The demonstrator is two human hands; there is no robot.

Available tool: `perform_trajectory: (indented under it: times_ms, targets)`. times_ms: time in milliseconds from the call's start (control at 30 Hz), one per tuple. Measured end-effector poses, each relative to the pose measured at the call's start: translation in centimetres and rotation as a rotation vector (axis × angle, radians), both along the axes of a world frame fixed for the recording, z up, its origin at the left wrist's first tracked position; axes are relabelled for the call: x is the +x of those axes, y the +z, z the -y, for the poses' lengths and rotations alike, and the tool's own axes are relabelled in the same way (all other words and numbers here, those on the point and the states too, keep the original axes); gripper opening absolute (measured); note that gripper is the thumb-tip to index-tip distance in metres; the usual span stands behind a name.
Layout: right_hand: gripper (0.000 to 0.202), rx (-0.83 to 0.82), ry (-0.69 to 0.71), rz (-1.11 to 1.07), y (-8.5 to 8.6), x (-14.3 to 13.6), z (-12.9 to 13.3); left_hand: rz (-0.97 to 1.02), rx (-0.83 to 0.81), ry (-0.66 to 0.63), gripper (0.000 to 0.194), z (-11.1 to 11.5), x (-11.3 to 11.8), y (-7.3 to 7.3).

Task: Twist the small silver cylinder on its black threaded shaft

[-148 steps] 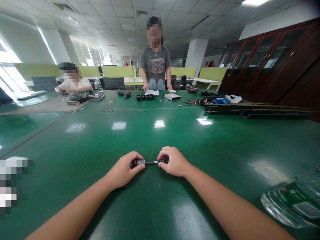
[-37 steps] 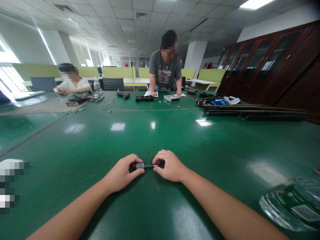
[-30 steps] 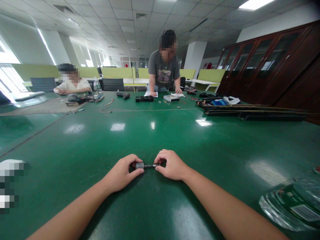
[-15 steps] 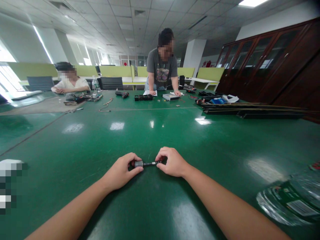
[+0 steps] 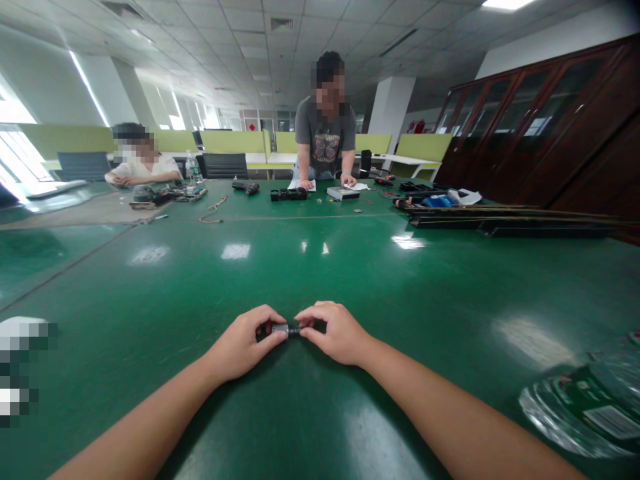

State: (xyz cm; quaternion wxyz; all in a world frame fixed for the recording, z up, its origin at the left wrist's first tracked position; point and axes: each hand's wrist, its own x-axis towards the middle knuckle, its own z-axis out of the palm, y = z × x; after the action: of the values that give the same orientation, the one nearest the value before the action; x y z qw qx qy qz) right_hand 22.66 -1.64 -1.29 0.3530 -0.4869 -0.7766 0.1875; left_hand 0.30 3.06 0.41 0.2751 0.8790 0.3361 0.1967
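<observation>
My left hand is closed, its thumb and fingers pinching a small grey metal cylinder just above the green table. From the cylinder's right end a thin dark shaft points toward my right hand. That hand is also closed, with thumb and index fingertip pinched around a small dark, coil-like piece on the shaft, close to the cylinder. The fingertips cover most of this piece and the shaft's far end. Both hands are low over the table, fingertips nearly meeting.
At right stands a large clear plastic bottle with a green label. Across the table a person leans on both hands beside a grey box; another person sits left. Long black strips and a power drill lie at the back.
My right hand has moved left along the shaft, taking the dark coil-like piece closer to the cylinder. Less of the shaft shows. My left hand has hardly moved.
</observation>
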Motion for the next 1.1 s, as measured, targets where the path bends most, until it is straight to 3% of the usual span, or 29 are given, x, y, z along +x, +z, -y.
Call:
perform_trajectory:
  times_ms: [567, 1100]
  targets:
    - [0.019, 0.064, 0.103, 0.105, -0.41, 0.00, -0.01, 0.016, -0.024, 0.005, 0.019, 0.03, 0.20, -0.23]
    - [0.017, 0.056, 0.081, 0.094, -0.65, 0.05, -0.15, -0.011, -0.052, 0.019, 0.018, 0.05, 0.27, -0.17]
